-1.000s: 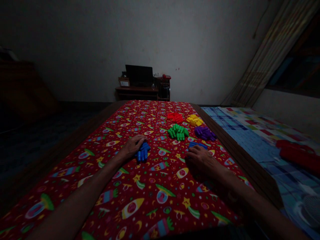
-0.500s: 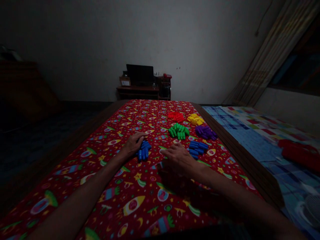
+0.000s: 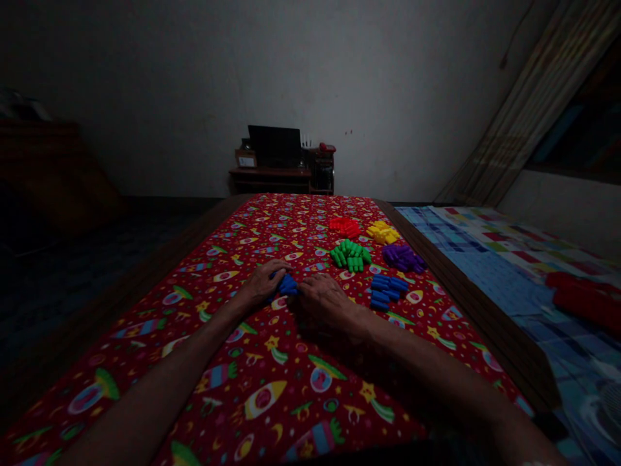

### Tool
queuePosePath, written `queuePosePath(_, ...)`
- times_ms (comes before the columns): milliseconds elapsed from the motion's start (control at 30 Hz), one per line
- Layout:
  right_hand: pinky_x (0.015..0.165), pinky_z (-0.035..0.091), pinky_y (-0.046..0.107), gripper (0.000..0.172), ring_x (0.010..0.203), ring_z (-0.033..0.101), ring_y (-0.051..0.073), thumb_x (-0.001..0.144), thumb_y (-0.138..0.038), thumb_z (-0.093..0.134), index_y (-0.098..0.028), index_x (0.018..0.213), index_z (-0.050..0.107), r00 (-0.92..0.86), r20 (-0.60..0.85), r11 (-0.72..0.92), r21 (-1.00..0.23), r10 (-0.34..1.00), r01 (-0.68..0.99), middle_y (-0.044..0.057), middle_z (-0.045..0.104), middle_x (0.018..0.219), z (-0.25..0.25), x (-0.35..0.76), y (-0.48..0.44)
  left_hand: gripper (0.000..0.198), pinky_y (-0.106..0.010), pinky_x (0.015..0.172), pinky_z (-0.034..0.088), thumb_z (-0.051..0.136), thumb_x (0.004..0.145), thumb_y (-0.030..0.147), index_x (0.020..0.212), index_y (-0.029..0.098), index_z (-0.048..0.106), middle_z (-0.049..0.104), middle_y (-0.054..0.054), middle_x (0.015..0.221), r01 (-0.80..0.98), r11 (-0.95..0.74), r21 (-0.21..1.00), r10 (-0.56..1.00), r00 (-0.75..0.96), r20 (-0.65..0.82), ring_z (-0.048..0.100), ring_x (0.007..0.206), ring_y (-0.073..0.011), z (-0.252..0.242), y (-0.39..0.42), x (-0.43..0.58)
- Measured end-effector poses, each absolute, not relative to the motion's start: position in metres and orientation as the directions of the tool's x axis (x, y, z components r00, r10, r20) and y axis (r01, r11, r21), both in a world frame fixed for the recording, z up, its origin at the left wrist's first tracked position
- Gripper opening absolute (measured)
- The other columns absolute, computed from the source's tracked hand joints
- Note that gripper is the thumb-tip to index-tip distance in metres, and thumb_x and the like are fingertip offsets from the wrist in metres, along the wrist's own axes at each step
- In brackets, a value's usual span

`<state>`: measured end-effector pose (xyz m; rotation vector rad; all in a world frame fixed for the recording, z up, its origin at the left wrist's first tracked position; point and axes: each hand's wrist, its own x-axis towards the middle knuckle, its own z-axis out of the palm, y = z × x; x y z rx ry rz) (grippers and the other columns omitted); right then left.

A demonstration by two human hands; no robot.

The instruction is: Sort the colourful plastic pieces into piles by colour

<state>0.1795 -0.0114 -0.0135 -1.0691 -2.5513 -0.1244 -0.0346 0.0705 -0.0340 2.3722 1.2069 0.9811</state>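
Blue pieces [image 3: 288, 285], short and rounded, lie bunched on the patterned cloth between the two hands, left of the bench's middle; part of the bunch is hidden, so no count. Left hand [image 3: 266, 283] rests over the left side of the bunch, its grip bent around the pieces, apparently to steady them and keep them from rolling on the soft fabric; cannot tell whether it clamps any. Right hand [image 3: 326, 296] meets the bunch from the opposite side, knuckles up, fingertips at its right edge; the back of the hand covers the contact, so cannot tell if this grip pinches a piece or merely touches. Working from both sides presumably leaves the pieces little room to slip away. Just right of the right hand, a second blue group [image 3: 388, 291] lies in rough rows, most of its pieces running sideways. Beyond it: a green pile [image 3: 350, 255], a purple pile [image 3: 403, 257], a yellow pile [image 3: 383, 232] and a red pile [image 3: 344, 226], each one colour with bare cloth between, probably spaced so the colours do not mix. Red cloth [image 3: 264, 433] covers most of the bench [image 3: 517, 343], leaving its dark brown margin exposed; likely it cushions the pieces. Lighting dim.
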Motion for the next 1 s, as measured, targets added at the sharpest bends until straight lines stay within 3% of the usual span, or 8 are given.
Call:
queuePosePath(133, 0.073, 0.04, 0.027, 0.02, 0.078, 0.059, 0.016, 0.093, -0.022, 0.048, -0.015, 0.09, 0.067, -0.551, 0.377, 0.627, -0.111, 0.745, 0.771, 0.009, 0.068, 0.085, 0.017, 0.219, -0.013, 0.036, -0.038, 0.092, 0.049, 0.043, 0.085, 0.042, 0.09, 0.019, 0.071, 0.07, -0.01, 0.102, 0.559, -0.631, 0.538, 0.775, 0.455, 0.438, 0.064, 0.098, -0.0234, -0.031, 0.069, -0.032)
queuePosePath(333, 0.054, 0.031, 0.024, 0.041, 0.055, 0.054, 0.013, 0.095, -0.037, 0.041, -0.014, 0.075, 0.068, -0.309, 0.388, 0.439, -0.31, 0.868, 0.844, 0.004, 0.064, 0.063, 0.037, 0.304, -0.031, 0.035, -0.039, 0.093, 0.049, 0.044, 0.084, 0.042, 0.09, 0.021, 0.072, 0.07, -0.009, 0.104, 0.564, -0.626, 0.538, 0.779, 0.473, 0.411, 0.064, 0.1, -0.024, -0.029, 0.068, -0.032)
queuePosePath(400, 0.051, 0.028, 0.023, 0.046, 0.052, 0.053, 0.013, 0.096, -0.04, 0.038, -0.014, 0.071, 0.067, -0.264, 0.362, 0.387, -0.325, 0.894, 0.863, 0.003, 0.062, 0.059, 0.033, 0.321, -0.036, 0.035, -0.039, 0.094, 0.049, 0.044, 0.084, 0.042, 0.091, 0.02, 0.071, 0.07, -0.009, 0.105, 0.575, -0.615, 0.54, 0.789, 0.462, 0.406, 0.063, 0.101, -0.0237, -0.028, 0.068, -0.032)
queuePosePath(467, 0.05, 0.026, 0.024, 0.046, 0.051, 0.053, 0.013, 0.095, -0.04, 0.039, -0.014, 0.069, 0.067, -0.216, 0.327, 0.309, -0.266, 0.92, 0.913, 0.004, 0.062, 0.059, 0.029, 0.328, -0.04, 0.035, -0.039, 0.096, 0.048, 0.044, 0.084, 0.041, 0.091, 0.021, 0.071, 0.07, -0.008, 0.105, 0.581, -0.608, 0.54, 0.794, 0.456, 0.403, 0.063, 0.102, -0.0235, -0.028, 0.067, -0.033)
queuePosePath(567, 0.051, 0.024, 0.026, 0.036, 0.053, 0.055, 0.015, 0.092, -0.037, 0.048, -0.015, 0.072, 0.069, -0.126, 0.283, 0.154, -0.078, 0.951, 0.985, 0.008, 0.066, 0.064, 0.027, 0.33, -0.045, 0.035, -0.038, 0.096, 0.048, 0.043, 0.085, 0.04, 0.09, 0.02, 0.071, 0.069, -0.009, 0.104, 0.576, -0.618, 0.536, 0.786, 0.462, 0.41, 0.063, 0.102, -0.0236, -0.028, 0.067, -0.033)
queuePosePath(667, 0.052, 0.022, 0.028, 0.032, 0.055, 0.057, 0.017, 0.091, -0.038, 0.052, -0.017, 0.076, 0.07, -0.065, 0.316, 0.055, 0.039, 0.947, 0.998, 0.01, 0.069, 0.067, 0.033, 0.326, -0.049, 0.036, -0.038, 0.094, 0.049, 0.041, 0.085, 0.04, 0.089, 0.019, 0.071, 0.069, -0.01, 0.102, 0.567, -0.626, 0.536, 0.78, 0.465, 0.418, 0.064, 0.1, -0.0235, -0.029, 0.068, -0.033)
queuePosePath(767, 0.053, 0.022, 0.028, 0.033, 0.055, 0.057, 0.016, 0.093, -0.037, 0.049, -0.018, 0.076, 0.07, -0.127, 0.356, 0.128, 0.023, 0.926, 0.992, 0.009, 0.068, 0.066, 0.04, 0.315, -0.049, 0.035, -0.038, 0.093, 0.049, 0.042, 0.084, 0.039, 0.093, 0.018, 0.07, 0.069, -0.01, 0.102, 0.574, -0.611, 0.545, 0.791, 0.439, 0.426, 0.064, 0.098, -0.0232, -0.031, 0.069, -0.033)
queuePosePath(1000, 0.057, 0.026, 0.026, 0.025, 0.06, 0.051, 0.012, 0.093, -0.022, 0.046, -0.016, 0.078, 0.064, -0.524, 0.327, 0.567, -0.048, 0.787, 0.822, 0.005, 0.064, 0.07, 0.031, 0.24, -0.023, 0.041, -0.037, 0.087, 0.053, 0.036, 0.084, 0.029, 0.111, 0.015, 0.063, 0.068, -0.01, 0.104, 0.563, -0.541, 0.625, 0.84, 0.328, 0.431, 0.066, 0.092, -0.0203, -0.033, 0.071, -0.038)
